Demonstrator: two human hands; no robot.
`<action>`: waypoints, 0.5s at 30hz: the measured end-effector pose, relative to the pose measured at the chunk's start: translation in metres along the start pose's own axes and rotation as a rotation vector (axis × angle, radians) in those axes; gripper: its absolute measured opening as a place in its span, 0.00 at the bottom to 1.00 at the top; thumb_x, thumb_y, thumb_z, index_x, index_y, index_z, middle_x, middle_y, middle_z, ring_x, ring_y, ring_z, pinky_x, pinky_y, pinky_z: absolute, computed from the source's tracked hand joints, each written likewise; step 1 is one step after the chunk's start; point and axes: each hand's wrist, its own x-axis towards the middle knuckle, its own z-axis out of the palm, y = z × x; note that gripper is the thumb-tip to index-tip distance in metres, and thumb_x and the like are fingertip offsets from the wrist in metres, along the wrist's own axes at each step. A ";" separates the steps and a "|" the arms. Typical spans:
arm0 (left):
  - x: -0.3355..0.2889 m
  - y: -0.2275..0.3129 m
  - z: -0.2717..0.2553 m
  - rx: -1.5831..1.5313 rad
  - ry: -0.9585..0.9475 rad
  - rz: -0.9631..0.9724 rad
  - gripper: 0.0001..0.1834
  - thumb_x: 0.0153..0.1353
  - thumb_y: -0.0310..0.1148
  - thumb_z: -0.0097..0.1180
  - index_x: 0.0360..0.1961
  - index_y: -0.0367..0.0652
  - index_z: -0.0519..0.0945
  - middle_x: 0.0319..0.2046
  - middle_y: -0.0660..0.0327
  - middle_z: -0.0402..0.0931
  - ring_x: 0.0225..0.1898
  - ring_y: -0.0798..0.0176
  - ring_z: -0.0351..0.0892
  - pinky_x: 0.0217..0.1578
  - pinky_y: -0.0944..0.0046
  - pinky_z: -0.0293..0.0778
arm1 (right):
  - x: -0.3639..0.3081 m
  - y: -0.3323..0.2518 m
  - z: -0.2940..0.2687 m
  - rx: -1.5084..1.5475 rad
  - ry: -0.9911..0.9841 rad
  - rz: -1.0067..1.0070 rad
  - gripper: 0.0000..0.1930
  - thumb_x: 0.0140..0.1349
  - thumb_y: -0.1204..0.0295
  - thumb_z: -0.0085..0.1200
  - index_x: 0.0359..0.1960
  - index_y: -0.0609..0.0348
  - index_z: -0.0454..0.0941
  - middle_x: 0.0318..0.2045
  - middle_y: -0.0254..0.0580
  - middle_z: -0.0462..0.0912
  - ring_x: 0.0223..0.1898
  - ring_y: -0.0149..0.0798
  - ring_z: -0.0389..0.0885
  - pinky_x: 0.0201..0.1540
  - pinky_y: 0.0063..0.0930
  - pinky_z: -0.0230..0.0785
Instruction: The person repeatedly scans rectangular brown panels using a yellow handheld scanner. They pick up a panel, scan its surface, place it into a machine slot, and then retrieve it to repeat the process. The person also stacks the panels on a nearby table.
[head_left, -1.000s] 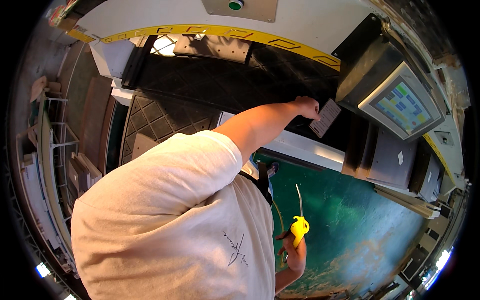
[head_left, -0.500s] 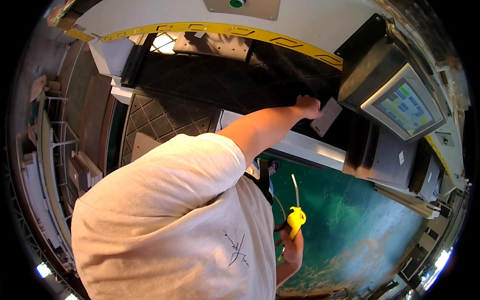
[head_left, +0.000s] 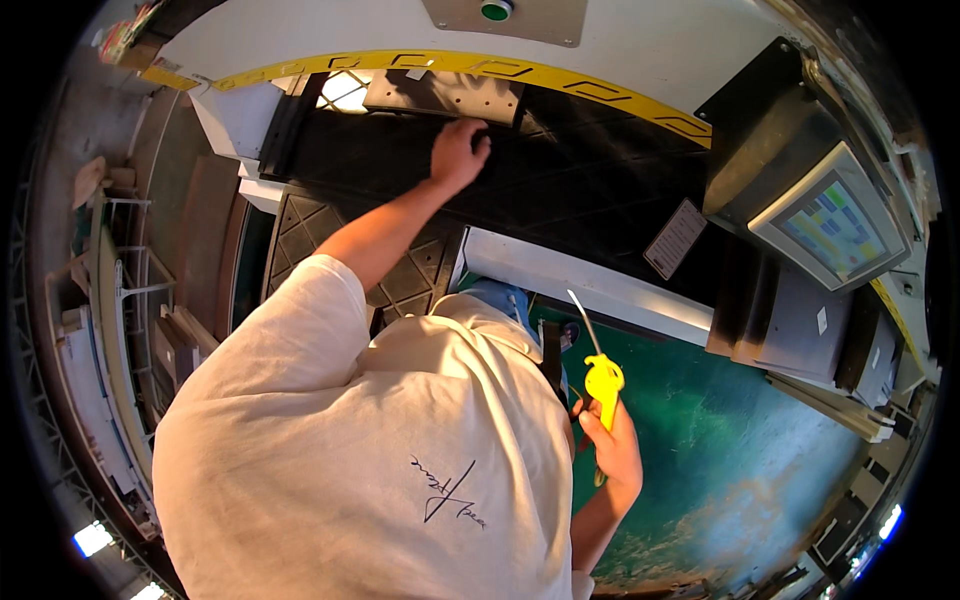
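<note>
- Partly hidden, the right hand (head_left: 618, 447) grips a yellow air gun (head_left: 601, 378), right of centre.
- Left hand (head_left: 458, 158), upper centre: curled, fingertips obscured; whether it pinches anything, I cannot tell.

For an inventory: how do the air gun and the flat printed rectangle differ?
The air gun is gripped in the right hand; the flat printed rectangle lies untouched. The air gun is bright yellow with a thin tube; the rectangle is greyish and straight-edged.
</note>
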 end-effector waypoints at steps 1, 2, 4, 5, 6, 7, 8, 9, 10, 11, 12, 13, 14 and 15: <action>0.007 -0.019 -0.008 0.080 -0.002 0.015 0.15 0.64 0.40 0.67 0.48 0.46 0.83 0.46 0.52 0.84 0.53 0.44 0.81 0.52 0.48 0.78 | 0.012 -0.010 0.001 -0.084 -0.049 0.031 0.14 0.73 0.70 0.57 0.55 0.61 0.73 0.43 0.38 0.80 0.35 0.28 0.78 0.30 0.21 0.73; 0.014 -0.033 -0.014 0.097 0.004 0.029 0.16 0.65 0.41 0.67 0.49 0.45 0.83 0.46 0.53 0.84 0.53 0.43 0.81 0.52 0.47 0.78 | 0.025 -0.017 0.003 -0.086 -0.055 0.029 0.14 0.73 0.70 0.57 0.55 0.61 0.73 0.43 0.38 0.80 0.35 0.28 0.78 0.30 0.21 0.73; 0.027 -0.056 -0.026 0.084 -0.183 -0.060 0.24 0.68 0.48 0.64 0.59 0.47 0.79 0.60 0.51 0.78 0.63 0.43 0.75 0.62 0.47 0.73 | 0.045 -0.030 0.006 -0.122 -0.070 0.031 0.16 0.73 0.69 0.57 0.57 0.63 0.73 0.41 0.38 0.80 0.35 0.28 0.81 0.28 0.21 0.72; 0.028 -0.066 -0.027 0.083 -0.181 -0.067 0.24 0.68 0.48 0.64 0.59 0.47 0.79 0.60 0.51 0.78 0.63 0.43 0.75 0.62 0.47 0.73 | 0.055 -0.035 0.005 -0.097 -0.085 0.018 0.17 0.73 0.69 0.56 0.58 0.62 0.72 0.42 0.40 0.81 0.41 0.33 0.84 0.27 0.20 0.75; 0.028 -0.073 -0.027 0.265 -0.220 -0.045 0.30 0.69 0.53 0.61 0.66 0.48 0.74 0.68 0.50 0.70 0.70 0.44 0.67 0.69 0.47 0.66 | 0.061 -0.038 0.009 0.023 -0.070 0.016 0.19 0.73 0.69 0.56 0.61 0.62 0.71 0.44 0.41 0.82 0.44 0.36 0.85 0.29 0.22 0.77; 0.029 -0.079 -0.026 0.447 -0.259 -0.023 0.37 0.71 0.57 0.58 0.73 0.50 0.68 0.76 0.50 0.61 0.77 0.45 0.58 0.75 0.46 0.58 | 0.065 -0.043 0.016 0.142 -0.054 0.013 0.21 0.73 0.70 0.56 0.64 0.62 0.69 0.46 0.43 0.82 0.47 0.39 0.86 0.30 0.24 0.79; 0.033 -0.086 -0.026 0.471 -0.456 -0.128 0.49 0.70 0.67 0.51 0.81 0.50 0.54 0.83 0.52 0.42 0.84 0.47 0.36 0.80 0.43 0.40 | 0.068 -0.050 0.020 0.255 -0.070 0.080 0.27 0.70 0.71 0.53 0.71 0.61 0.65 0.52 0.48 0.83 0.56 0.47 0.85 0.37 0.33 0.84; 0.032 -0.081 -0.022 0.465 -0.459 -0.133 0.49 0.70 0.67 0.51 0.81 0.50 0.54 0.83 0.52 0.42 0.84 0.47 0.36 0.80 0.43 0.40 | 0.073 -0.048 0.025 0.250 -0.067 0.086 0.27 0.70 0.71 0.53 0.71 0.61 0.65 0.52 0.48 0.83 0.56 0.47 0.85 0.37 0.33 0.84; 0.031 -0.070 -0.017 0.502 -0.458 -0.158 0.51 0.69 0.69 0.50 0.81 0.49 0.53 0.83 0.51 0.41 0.84 0.46 0.35 0.79 0.40 0.39 | 0.080 -0.040 0.029 0.496 -0.048 0.072 0.28 0.69 0.72 0.51 0.71 0.61 0.65 0.55 0.50 0.82 0.58 0.49 0.83 0.42 0.38 0.84; 0.030 -0.061 -0.014 0.539 -0.457 -0.183 0.53 0.68 0.71 0.50 0.81 0.48 0.53 0.83 0.50 0.41 0.84 0.45 0.34 0.79 0.38 0.38 | 0.087 -0.029 0.032 0.741 -0.028 0.056 0.29 0.67 0.73 0.49 0.72 0.60 0.65 0.58 0.52 0.81 0.61 0.51 0.81 0.47 0.44 0.85; 0.026 -0.065 -0.012 0.510 -0.425 -0.186 0.55 0.66 0.73 0.49 0.82 0.47 0.52 0.82 0.49 0.40 0.83 0.43 0.34 0.78 0.32 0.37 | 0.100 -0.005 0.034 0.856 -0.056 -0.018 0.34 0.65 0.67 0.48 0.74 0.59 0.63 0.63 0.52 0.78 0.66 0.54 0.76 0.59 0.54 0.79; 0.022 -0.061 -0.012 0.510 -0.424 -0.197 0.55 0.66 0.73 0.49 0.82 0.47 0.52 0.82 0.49 0.40 0.83 0.43 0.34 0.78 0.32 0.37 | 0.107 0.000 0.042 0.985 -0.056 -0.057 0.35 0.65 0.63 0.48 0.75 0.56 0.62 0.65 0.50 0.76 0.69 0.55 0.73 0.66 0.58 0.71; 0.015 -0.055 -0.012 0.506 -0.418 -0.176 0.54 0.67 0.73 0.49 0.81 0.48 0.52 0.82 0.49 0.41 0.83 0.43 0.35 0.77 0.31 0.37 | 0.104 0.002 0.045 1.052 -0.063 -0.050 0.33 0.68 0.59 0.47 0.74 0.55 0.63 0.65 0.49 0.76 0.69 0.55 0.73 0.68 0.59 0.68; 0.009 -0.048 -0.014 0.503 -0.409 -0.153 0.54 0.67 0.72 0.50 0.81 0.48 0.53 0.82 0.49 0.42 0.83 0.43 0.35 0.77 0.29 0.36 | 0.100 -0.009 0.052 1.120 -0.072 -0.045 0.32 0.72 0.54 0.46 0.74 0.54 0.63 0.65 0.48 0.76 0.69 0.56 0.72 0.70 0.59 0.66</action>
